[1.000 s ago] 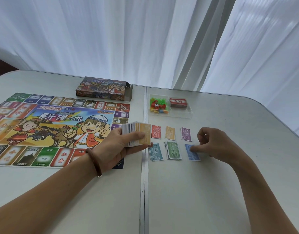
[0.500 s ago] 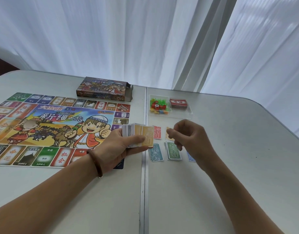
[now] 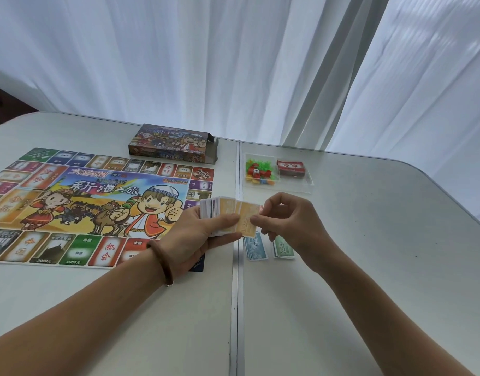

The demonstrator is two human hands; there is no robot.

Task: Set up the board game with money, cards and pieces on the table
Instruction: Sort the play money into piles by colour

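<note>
Head view: the game board (image 3: pixel 70 202) lies flat on the table (image 3: pixel 369 267). At the board's near right corner the left hand (image 3: pixel 200 240) grips the stack of paper money (image 3: pixel 222 215), with the thumb across the top and the fingers curled under. Just right of the board, the right hand (image 3: pixel 287 226) pinches the right edge of the top orange note (image 3: pixel 248 222), which sits partly slid off the stack.

Further right of the board, a blue pile (image 3: pixel 256 246) and a green pile (image 3: pixel 283 246) lie side by side on the table, partly under the right hand. Beyond the board's far right corner stands a clear tray (image 3: pixel 304 183) holding coloured pieces (image 3: pixel 259 172) and a red card deck (image 3: pixel 290 168). The game box (image 3: pixel 173 143) lies at the board's far edge.

The notes look thin, light and limp, and probably cling together and slip sideways. The best hold is a light pinch on a free corner or short edge, peeling one note off while the left thumb pins the rest.
</note>
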